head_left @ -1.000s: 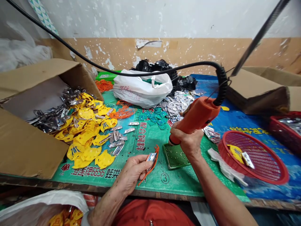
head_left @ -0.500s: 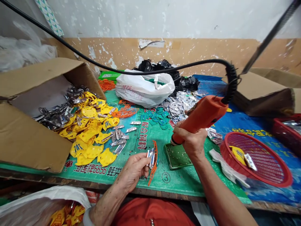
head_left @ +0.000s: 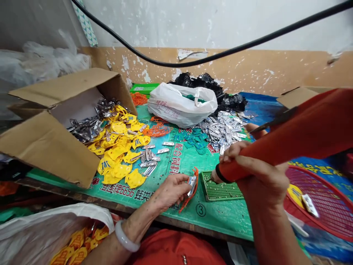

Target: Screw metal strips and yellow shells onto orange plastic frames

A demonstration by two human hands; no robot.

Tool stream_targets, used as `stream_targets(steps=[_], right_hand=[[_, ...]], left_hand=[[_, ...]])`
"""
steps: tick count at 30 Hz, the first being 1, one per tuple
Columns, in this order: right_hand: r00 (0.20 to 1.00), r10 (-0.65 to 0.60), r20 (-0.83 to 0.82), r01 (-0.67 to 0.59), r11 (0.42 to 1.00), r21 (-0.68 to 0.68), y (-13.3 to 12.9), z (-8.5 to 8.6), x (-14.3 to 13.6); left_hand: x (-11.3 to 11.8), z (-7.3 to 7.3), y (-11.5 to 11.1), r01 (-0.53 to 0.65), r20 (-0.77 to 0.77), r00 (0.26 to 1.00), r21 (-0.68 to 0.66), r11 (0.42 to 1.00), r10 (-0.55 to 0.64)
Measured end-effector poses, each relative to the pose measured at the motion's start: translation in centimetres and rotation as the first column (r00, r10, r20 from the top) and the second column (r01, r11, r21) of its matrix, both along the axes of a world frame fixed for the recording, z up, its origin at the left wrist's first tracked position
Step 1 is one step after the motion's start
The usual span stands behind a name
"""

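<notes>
My left hand (head_left: 173, 189) pinches a small shiny silver plate (head_left: 192, 183) together with a curved orange plastic piece (head_left: 185, 205), just above the green mat. My right hand (head_left: 263, 180) is wrapped around a thick red-orange corded power tool (head_left: 300, 127), which looks like an electric screwdriver and is tilted with its black-ringed end down to the left. That end and a fingertip are over a small green mesh basket (head_left: 224, 199). The tool's tip and anything at the fingertip are hidden.
Left, an open carton (head_left: 52, 154) spills dark clips and yellow plastic pieces (head_left: 118, 171). Behind are a white bag (head_left: 171, 106), silver plates (head_left: 223, 129), green pieces (head_left: 194, 140) and black parts (head_left: 231, 103). A red basket (head_left: 328, 221) stands right; a black cable (head_left: 176, 65) hangs overhead.
The tool has tipped lower, its rear end swinging right and nearer to me. My left hand still holds the silver plate and orange piece. The view has shifted slightly.
</notes>
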State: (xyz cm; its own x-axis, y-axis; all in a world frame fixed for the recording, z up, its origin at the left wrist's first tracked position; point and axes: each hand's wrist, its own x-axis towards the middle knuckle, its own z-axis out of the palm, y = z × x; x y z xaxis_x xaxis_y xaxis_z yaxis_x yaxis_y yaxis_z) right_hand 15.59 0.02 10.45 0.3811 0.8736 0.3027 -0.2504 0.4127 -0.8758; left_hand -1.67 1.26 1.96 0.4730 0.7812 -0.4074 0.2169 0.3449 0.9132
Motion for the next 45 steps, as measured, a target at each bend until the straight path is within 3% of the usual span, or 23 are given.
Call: stream_targets(steps=[6, 16, 28, 45], right_hand=[[0.993, 0.116, -0.036, -0.115, 0.993, 0.017, -1.0, 0.2, -0.9], [0.984, 0.150, -0.096, -0.152, 0.988, -0.007, -0.8, -0.1, -1.5], [0.970, 0.221, -0.100, -0.224, 0.974, -0.020, -1.3, -0.3, -2.0], [0.969, 0.229, -0.093, -0.234, 0.971, -0.055, -1.7, -1.2, -2.2]], left_hand=[[0.7, 0.1, 0.1, 0.066, -0.019, 0.998, 0.085, 0.994, -0.065], [0.6, -0.2, 0.1, 0.081, -0.058, 0.995, 0.037, 0.996, -0.079], [0.9, 1.3, -0.1, 0.150, -0.120, 0.983, 0.066, 0.986, -0.141], [1.6, 0.4, -0.2, 0.170, -0.169, 0.974, 0.118, 0.978, -0.149]])
